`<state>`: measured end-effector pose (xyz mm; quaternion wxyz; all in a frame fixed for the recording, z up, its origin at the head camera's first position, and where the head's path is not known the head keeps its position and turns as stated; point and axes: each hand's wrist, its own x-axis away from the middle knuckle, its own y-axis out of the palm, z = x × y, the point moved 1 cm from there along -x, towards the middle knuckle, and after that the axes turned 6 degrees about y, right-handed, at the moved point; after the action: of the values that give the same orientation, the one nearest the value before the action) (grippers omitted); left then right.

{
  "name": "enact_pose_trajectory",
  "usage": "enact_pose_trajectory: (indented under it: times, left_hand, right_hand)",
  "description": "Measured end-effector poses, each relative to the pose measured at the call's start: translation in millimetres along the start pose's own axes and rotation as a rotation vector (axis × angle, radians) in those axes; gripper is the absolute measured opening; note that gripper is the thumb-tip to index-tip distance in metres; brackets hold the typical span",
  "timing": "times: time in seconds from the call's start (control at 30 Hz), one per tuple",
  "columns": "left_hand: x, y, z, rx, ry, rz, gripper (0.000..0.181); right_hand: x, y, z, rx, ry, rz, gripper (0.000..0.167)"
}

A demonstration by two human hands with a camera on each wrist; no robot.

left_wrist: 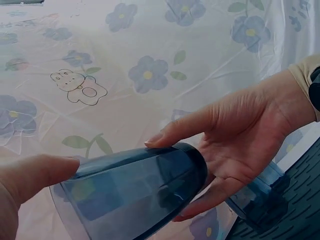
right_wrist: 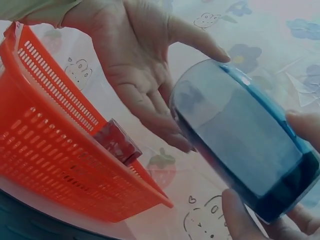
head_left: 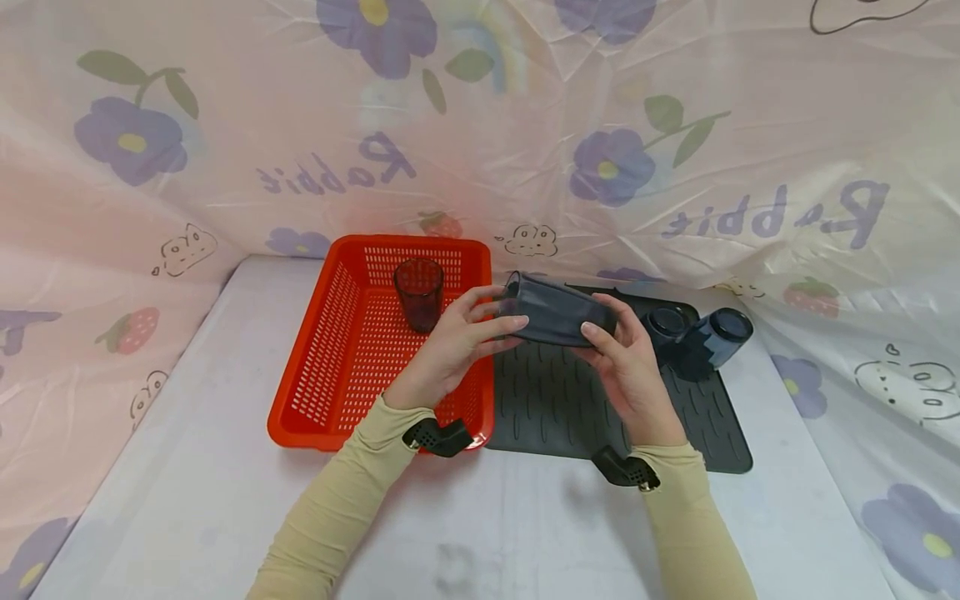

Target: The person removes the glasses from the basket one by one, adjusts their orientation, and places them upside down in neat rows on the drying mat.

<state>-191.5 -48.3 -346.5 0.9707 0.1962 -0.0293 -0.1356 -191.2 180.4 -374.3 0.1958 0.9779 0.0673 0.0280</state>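
Both hands hold a dark blue clear drinking glass [head_left: 558, 312] on its side, above the gap between the basket and the mat. Its open rim points to the left. My left hand [head_left: 461, 342] pinches the rim end between thumb and fingers. At the thick base end, my right hand [head_left: 626, 362] grips with the thumb on the near side and fingers behind. In the left wrist view the glass [left_wrist: 135, 190] spans from the left thumb to the right palm. The right wrist view shows the glass [right_wrist: 245, 135] between both hands.
A red perforated plastic basket [head_left: 281, 400] stands at left with one dark glass [head_left: 420, 292] inside. On the dark grey ribbed drying mat [head_left: 547, 408] at right are two blue glasses, one an upside-down glass [head_left: 723, 333] at the far corner. A patterned curtain [head_left: 480, 125] hangs behind.
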Motion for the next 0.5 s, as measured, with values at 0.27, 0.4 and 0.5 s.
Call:
enact_pose_trajectory:
  times: [0.27,0.4,0.5]
  left_hand:
    - [1.8,-0.4,-0.4,-0.036,-0.007,-0.009,0.055]
    - [3.3,-2.0,-0.8,-0.036,-0.011,-0.013,0.056]
    - [4.7,-3.0,-1.0,-0.035,-0.021,-0.015,0.055]
  right_hand:
    - [2.3,-1.3,-5.1,0.042,-0.040,0.019,0.052]
    - [4.8,-2.4,-6.5,0.074,-0.060,0.031,0.056]
    - [6.7,-2.7,-7.8,0.101,-0.066,0.043,0.061]
